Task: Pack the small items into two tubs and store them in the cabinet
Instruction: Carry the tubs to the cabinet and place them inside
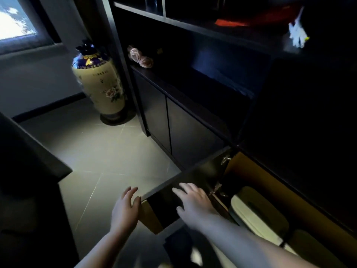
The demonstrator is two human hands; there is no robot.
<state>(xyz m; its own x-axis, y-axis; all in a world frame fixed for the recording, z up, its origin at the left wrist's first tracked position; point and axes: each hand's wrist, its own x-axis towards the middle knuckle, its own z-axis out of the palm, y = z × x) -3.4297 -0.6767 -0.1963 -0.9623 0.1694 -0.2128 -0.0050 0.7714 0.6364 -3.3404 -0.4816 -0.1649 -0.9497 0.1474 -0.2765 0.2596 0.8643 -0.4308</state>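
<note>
Tubs: two pale tubs sit inside the open lower compartment of the dark cabinet (193, 89), at the right; the nearer-lit tub (257, 207) is cream with a dark patch on top, and the second tub (309, 246) lies just beside it, closer to the camera, dim and partly cut off by the right forearm.
Compartment: its inner wall (251, 171) shows orange-brown wood.
Cabinet door: the open door (183, 186) swings out toward the floor, dark face up, with metal hinges (225, 158) where it meets the frame.
Left hand: the left hand (125, 207) has its fingers straight and slightly spread, the thumb touching the door's outer edge; it grips nothing.
Right hand: the right hand (193, 202) lies over the door's dark face, fingers extended and loose, holding nothing; whether it touches the surface cannot be told.
Neighbouring doors: two closed dark doors (166, 117) stand to the left.
Shelf above: pink artificial roses (140, 57) lie on it.
Floor: grey tiles (96, 155), with a tall cream floral vase (100, 84) beside the cabinet's end.
</note>
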